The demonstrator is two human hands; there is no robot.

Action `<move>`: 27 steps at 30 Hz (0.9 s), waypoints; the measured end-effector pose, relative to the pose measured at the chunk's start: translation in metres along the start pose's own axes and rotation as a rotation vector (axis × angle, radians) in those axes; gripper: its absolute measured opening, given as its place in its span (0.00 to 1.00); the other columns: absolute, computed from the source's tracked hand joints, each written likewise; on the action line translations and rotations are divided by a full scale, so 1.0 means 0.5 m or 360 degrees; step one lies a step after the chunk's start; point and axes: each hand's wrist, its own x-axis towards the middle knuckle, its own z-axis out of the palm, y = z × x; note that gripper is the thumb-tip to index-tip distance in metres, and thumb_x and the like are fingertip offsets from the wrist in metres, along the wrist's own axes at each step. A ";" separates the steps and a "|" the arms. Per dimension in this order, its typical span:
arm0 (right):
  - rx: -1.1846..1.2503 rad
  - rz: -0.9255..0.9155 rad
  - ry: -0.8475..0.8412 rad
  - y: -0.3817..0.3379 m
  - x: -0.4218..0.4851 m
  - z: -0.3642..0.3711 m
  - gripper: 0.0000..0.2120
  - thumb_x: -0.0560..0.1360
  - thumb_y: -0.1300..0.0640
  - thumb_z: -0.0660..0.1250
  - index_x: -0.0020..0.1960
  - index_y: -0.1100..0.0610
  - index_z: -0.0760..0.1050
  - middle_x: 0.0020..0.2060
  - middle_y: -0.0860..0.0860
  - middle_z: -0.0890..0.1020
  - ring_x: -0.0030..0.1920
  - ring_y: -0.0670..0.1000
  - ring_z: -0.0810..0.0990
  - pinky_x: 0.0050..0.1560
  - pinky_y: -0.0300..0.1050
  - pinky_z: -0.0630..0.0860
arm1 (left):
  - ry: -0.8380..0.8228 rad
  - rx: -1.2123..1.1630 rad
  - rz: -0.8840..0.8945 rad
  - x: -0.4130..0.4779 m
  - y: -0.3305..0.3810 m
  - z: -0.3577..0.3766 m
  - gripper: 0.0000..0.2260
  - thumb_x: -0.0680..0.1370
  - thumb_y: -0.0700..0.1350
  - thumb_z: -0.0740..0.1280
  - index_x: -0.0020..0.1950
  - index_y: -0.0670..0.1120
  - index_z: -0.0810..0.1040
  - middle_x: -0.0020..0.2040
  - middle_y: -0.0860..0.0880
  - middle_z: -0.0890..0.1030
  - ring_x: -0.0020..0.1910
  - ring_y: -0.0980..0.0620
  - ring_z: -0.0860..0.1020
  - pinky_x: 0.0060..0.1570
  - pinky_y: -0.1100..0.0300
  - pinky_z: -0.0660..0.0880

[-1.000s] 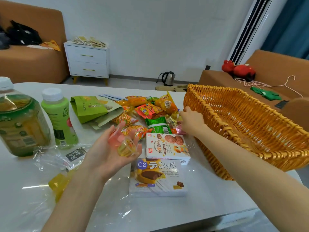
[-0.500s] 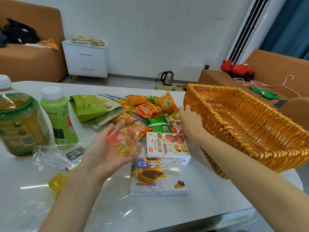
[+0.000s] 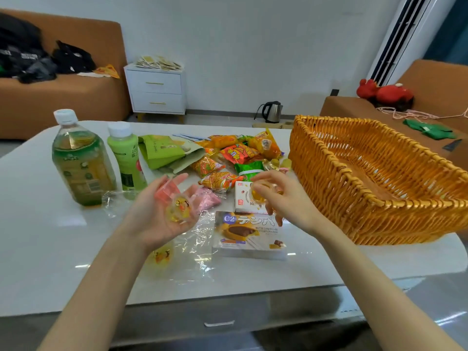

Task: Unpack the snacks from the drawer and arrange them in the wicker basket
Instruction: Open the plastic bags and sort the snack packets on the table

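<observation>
Scanning from the left end of the white table (image 3: 50,236), I see a tall tea bottle (image 3: 83,158) with a smaller green bottle (image 3: 126,155) just beside it, both upright with white caps on. A green pouch (image 3: 164,153) lies flat behind them, toward the middle.

My left hand (image 3: 162,214) is raised above the table, palm up, the fingers loosely spread and only slightly cupped. Two small cups rest on it: a pink jelly cup (image 3: 166,192) at the base of the fingers and a printed jelly cup (image 3: 178,211) in the hollow of the palm. Under that wrist a crumpled clear bag (image 3: 192,239) lies on the table, and another yellow cup (image 3: 160,257) lies there too.

Behind the hands lies a loose pile of snack packets (image 3: 235,158), orange, red and green. Nearer to me sit a cookie box (image 3: 243,202) and a larger cake box (image 3: 249,231), touching end to end.

My right hand (image 3: 283,201) hovers over the cookie box, thumb and curled fingertips pinching an amber jelly cup (image 3: 262,195). It is near the left hand but apart from it.

The wicker basket (image 3: 417,205) sits on the right end of the table, its left wall near the right hand and not touching it.
</observation>
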 end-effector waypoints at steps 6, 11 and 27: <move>-0.0264 -0.0041 -0.0478 0.005 -0.050 0.047 0.07 0.77 0.52 0.66 0.53 0.49 0.82 0.47 0.41 0.83 0.41 0.43 0.80 0.42 0.41 0.73 | 0.0109 0.0127 0.0134 -0.082 0.028 -0.066 0.14 0.79 0.53 0.61 0.59 0.48 0.79 0.40 0.46 0.79 0.37 0.48 0.77 0.36 0.60 0.70; -0.0870 0.0027 -0.0752 -0.049 -0.046 0.109 0.10 0.77 0.49 0.61 0.54 0.46 0.79 0.52 0.47 0.81 0.43 0.52 0.79 0.39 0.44 0.75 | 0.0249 0.0136 0.0279 -0.123 0.057 -0.134 0.14 0.80 0.54 0.59 0.58 0.49 0.78 0.45 0.45 0.78 0.37 0.50 0.77 0.32 0.61 0.73; -0.0434 0.0644 -0.0991 -0.066 0.047 0.119 0.19 0.79 0.50 0.63 0.67 0.56 0.72 0.58 0.57 0.77 0.35 0.50 0.80 0.28 0.38 0.76 | 0.0586 0.0464 0.0300 -0.109 0.089 -0.186 0.12 0.81 0.54 0.58 0.57 0.53 0.79 0.43 0.45 0.74 0.42 0.48 0.77 0.40 0.56 0.71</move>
